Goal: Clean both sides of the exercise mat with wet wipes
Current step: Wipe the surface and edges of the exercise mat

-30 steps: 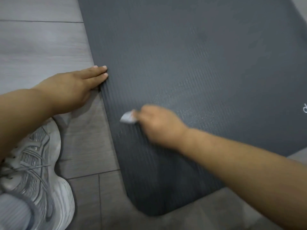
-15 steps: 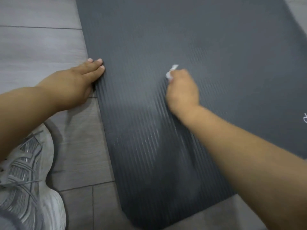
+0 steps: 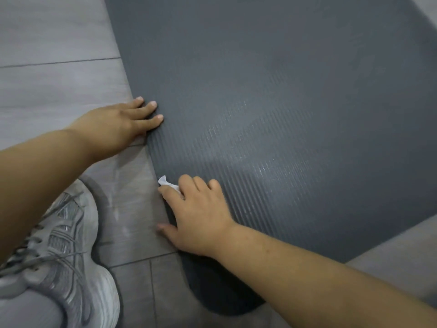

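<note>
A dark grey ribbed exercise mat (image 3: 283,91) lies flat on the floor, with damp streaks shining near its middle. My left hand (image 3: 123,124) rests on the floor at the mat's left edge, its straight fingertips pressing on the mat. My right hand (image 3: 196,209) sits on the mat's left edge nearer to me. It holds a small white wet wipe (image 3: 166,182) under its curled fingers, and a corner of the wipe sticks out beside the index finger. The thumb is spread out toward the floor.
Grey wood-look floor tiles (image 3: 59,79) surround the mat. My grey laced sneaker (image 3: 66,256) stands on the floor at lower left, close to the mat's rounded near corner (image 3: 224,301).
My right hand has swept the wipe from the mat's middle back to its left edge, near me. A wet streak is left behind. My left hand stays on the edge.
</note>
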A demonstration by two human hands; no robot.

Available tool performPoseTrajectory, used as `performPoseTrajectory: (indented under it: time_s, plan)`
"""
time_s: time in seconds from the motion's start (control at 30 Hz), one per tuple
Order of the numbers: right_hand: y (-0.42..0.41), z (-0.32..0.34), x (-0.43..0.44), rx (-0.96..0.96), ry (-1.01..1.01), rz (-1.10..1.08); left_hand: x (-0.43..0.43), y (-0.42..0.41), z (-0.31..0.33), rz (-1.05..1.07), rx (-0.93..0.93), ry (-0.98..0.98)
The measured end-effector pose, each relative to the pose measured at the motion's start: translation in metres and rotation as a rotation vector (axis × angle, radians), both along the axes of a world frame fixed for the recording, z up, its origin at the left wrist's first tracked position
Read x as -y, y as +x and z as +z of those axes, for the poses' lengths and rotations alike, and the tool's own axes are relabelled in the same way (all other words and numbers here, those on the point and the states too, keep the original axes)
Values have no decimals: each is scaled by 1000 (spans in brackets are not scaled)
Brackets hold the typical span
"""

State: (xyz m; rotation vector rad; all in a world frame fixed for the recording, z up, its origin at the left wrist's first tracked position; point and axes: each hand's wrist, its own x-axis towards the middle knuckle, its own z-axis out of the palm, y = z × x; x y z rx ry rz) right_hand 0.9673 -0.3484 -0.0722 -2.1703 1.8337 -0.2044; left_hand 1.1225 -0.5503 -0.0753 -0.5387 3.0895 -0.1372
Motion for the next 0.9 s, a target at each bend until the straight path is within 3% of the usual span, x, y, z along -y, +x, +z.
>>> performPoseTrajectory:
  time_s: [0.17, 0.5, 0.73, 0.9]
  plan:
    - [4, 6, -1, -8, 18, -101, -2, 4, 3, -6, 20, 22]
    - [-12, 40, -3, 127, 326, -146, -14, -12, 15, -1, -38, -10]
    - [3, 43, -14, 67, 346, -168, -12, -19, 39, -42, -73, -9]
    - [21, 44, -26, 73, 478, -331, -13, -18, 60, -79, -94, -7]
